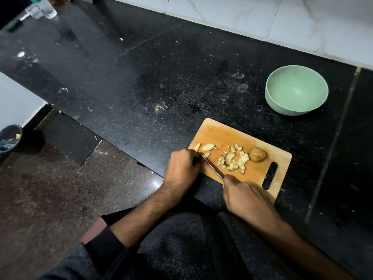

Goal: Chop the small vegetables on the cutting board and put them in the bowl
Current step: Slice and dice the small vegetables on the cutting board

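On the rectangular wooden cutting board (252, 138), a steel knife (212, 168) is gripped by the right hand (245, 197); pale wedges (207, 147) are steadied under the curled left hand (182, 168). Small, firm, slippery pieces are best scooped together toward the empty green bowl (296, 89) beyond the board

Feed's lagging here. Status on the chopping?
Right hand grips knife; left hand steadies a piece. Chopped pile, whole vegetable on board. Bowl empty, path clear.

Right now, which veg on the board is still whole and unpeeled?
The brown round one at the board's right end, beside the handle slot. Everything else is pale cut pieces.
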Tool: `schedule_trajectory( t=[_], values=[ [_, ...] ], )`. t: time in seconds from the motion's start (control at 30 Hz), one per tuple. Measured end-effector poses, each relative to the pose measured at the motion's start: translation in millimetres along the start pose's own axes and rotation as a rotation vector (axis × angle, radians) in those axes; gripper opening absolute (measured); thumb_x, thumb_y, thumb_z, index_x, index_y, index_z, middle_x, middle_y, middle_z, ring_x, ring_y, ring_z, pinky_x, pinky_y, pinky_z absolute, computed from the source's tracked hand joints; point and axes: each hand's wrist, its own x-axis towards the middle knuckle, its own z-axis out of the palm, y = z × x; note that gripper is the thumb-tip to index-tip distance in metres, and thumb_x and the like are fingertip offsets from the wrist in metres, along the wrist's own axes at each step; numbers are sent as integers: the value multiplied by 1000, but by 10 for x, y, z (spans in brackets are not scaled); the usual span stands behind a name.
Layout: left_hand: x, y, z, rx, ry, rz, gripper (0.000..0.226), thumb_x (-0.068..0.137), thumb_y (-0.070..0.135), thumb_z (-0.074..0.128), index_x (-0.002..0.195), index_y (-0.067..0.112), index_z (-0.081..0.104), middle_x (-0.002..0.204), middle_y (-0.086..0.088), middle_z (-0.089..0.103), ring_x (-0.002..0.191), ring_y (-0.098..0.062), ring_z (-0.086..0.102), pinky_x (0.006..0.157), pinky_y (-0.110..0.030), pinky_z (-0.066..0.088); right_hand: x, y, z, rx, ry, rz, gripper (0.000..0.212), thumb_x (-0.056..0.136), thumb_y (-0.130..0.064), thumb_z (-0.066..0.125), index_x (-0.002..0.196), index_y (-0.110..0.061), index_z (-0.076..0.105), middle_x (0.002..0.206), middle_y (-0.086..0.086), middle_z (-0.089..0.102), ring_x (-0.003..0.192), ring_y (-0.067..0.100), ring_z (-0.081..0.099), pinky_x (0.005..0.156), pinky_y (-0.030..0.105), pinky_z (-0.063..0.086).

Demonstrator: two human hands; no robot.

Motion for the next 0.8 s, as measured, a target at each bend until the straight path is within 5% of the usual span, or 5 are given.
schedule_trajectory(
  t=[0.3,0.4,0.53,0.63,0.8],
  values=[
    [4,-21,-4,-20,11,34,15,91,24,65,103,20,73,98,0,71,87,-17,66,81,-33,57,-265,189,-16,45,-149,88,14,108,-31,26,115,-23,36,74,-6,51,63,1,48,52,20,31],
    [18,10,17,-56,-16,101,25,88,18,66,113,20,70,104,2,61,88,-12,60,82,-27,54,-335,247,-82,73,-165,85,12,107,-35,30,105,-27,39,75,-8,50,63,-1,45,63,25,39],
    [29,100,27,-67,-60,173,30,85,14,61,115,18,67,106,2,56,89,-14,60,81,-29,55,-372,295,-109,93,-102,69,14,106,-38,32,97,-30,38,83,-10,51,67,2,48,57,18,34],
    [22,169,45,-73,-107,246,30,83,10,60,112,12,68,107,-1,58,90,-12,58,83,-15,45,-385,327,-99,134,-13,57,17,105,-39,32,90,-33,36,83,-11,50,69,1,48,57,19,33],
    [15,259,135,-100,-113,249,26,85,9,61,110,10,69,103,0,59,86,-9,54,83,-15,46,-362,350,-111,168,84,83,19,105,-40,32,89,-34,39,69,-6,56,65,6,54,60,30,47]
  ],
)
